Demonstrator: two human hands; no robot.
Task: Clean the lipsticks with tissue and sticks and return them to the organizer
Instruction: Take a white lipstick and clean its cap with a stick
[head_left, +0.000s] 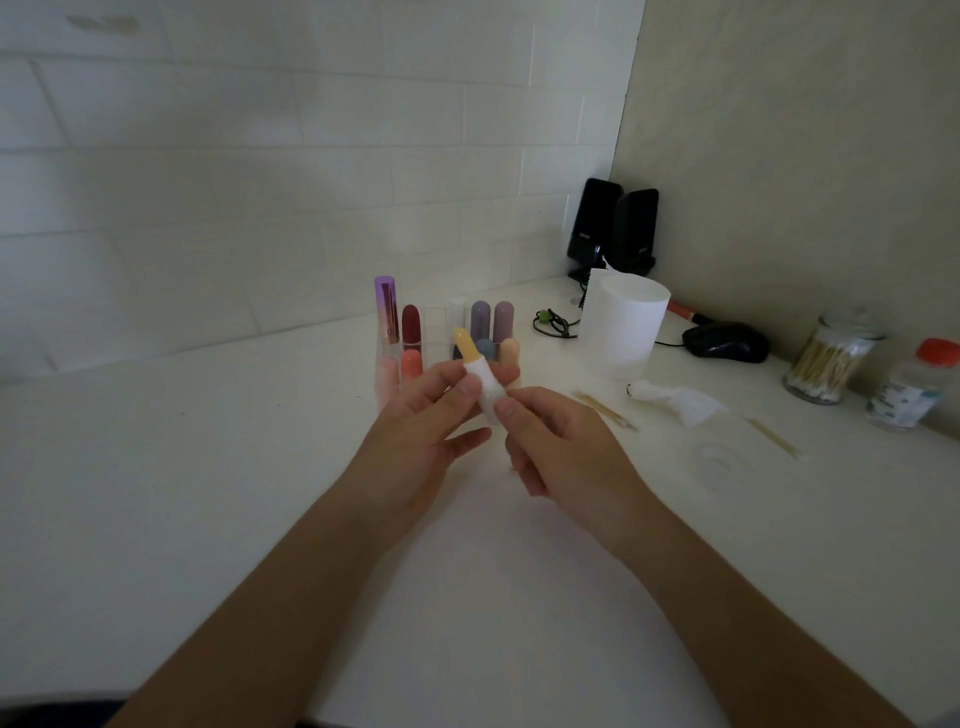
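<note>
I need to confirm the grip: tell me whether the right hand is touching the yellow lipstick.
Touching. The head view shows the right hand pinching the yellow lipstick at its white tube, no gap.

The white table (156, 467) carries a clear organizer (387, 387), a crumpled tissue (675, 402), sticks (605, 410) (lying flat) and a mouse (724, 341).

One uncapped yellow lipstick (464, 347), at least nine capped lipsticks (410, 319), one organizer (436, 326), two speakers (592, 223), one mouse (725, 341), one white cup (621, 327), one cotton-swab jar (831, 358) and one crumpled tissue (675, 402) are counted.
</note>
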